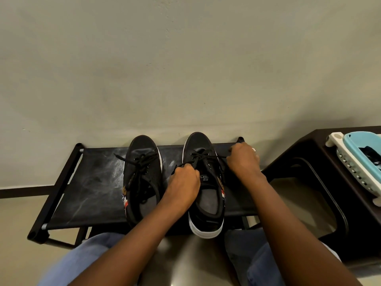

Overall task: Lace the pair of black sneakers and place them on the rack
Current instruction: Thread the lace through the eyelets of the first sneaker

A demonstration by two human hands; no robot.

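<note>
— Where are the sneakers sitting right now?

— Both are standing side by side on the top shelf of the black rack (90, 182), toes pointing at the wall (185, 58), heels hanging toward the person. The left sneaker (142, 178) is lying untouched, its lace (140, 162) running loosely across the eyelets with the ends trailing. The right sneaker (203, 182) is the one being worked on.

— What are the hands doing?

— The left hand (184, 182) is curling over the tongue of the right sneaker, its fingers closing round the black lace (198, 156) where it is crossing the lower eyelets. The right hand (243, 159) is sitting just beside the shoe's outer edge, fingers bent inward; it seems to be pinching the other lace end, though the strand is too thin and dark against the shelf for me to be sure.

— So the hands are apart?

— Yes, one on each side of the same shoe, with the lace stretching between them.

— Anything else showing?

— The person's knees in blue jeans (86, 256) are filling the bottom edge. To the right, a dark brown cabinet (305, 153) is standing near the rack, and a light blue basket (362, 149) is resting on it, beside a white slotted piece. Pale floor (18, 223) is showing under the rack.
</note>
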